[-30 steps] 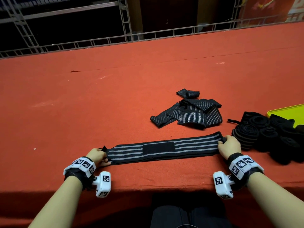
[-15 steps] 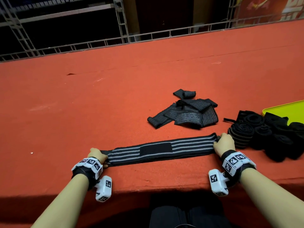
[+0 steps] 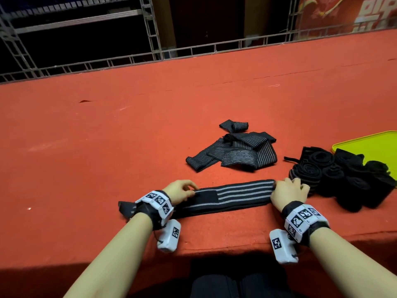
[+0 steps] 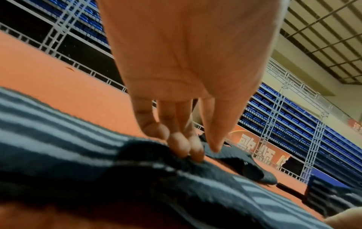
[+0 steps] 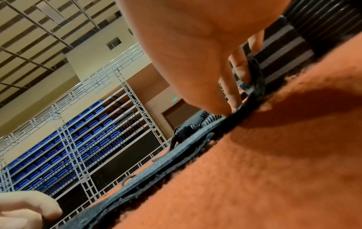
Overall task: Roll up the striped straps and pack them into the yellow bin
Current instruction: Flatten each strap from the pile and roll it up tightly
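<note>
A black strap with grey stripes point(image 3: 240, 193) lies flat along the near edge of the red table. My left hand point(image 3: 188, 190) rests on its black patch near the middle, and the left wrist view shows the fingertips point(image 4: 192, 152) pressing down on the strap point(image 4: 58, 137). The strap's left end sticks out behind my left wrist. My right hand point(image 3: 287, 188) holds the right end; in the right wrist view the thumb and fingers point(image 5: 240, 69) pinch the upturned edge of the strap point(image 5: 176, 155). The yellow bin point(image 3: 369, 145) sits at the far right edge.
A loose pile of unrolled striped straps point(image 3: 234, 151) lies just beyond the flat strap. Several rolled black straps point(image 3: 343, 179) are bunched between my right hand and the bin. A metal railing point(image 3: 193, 50) runs along the table's far edge.
My left hand has let go of the strap's left end and moved right onto the middle patch. The right hand has stayed at the right end.
</note>
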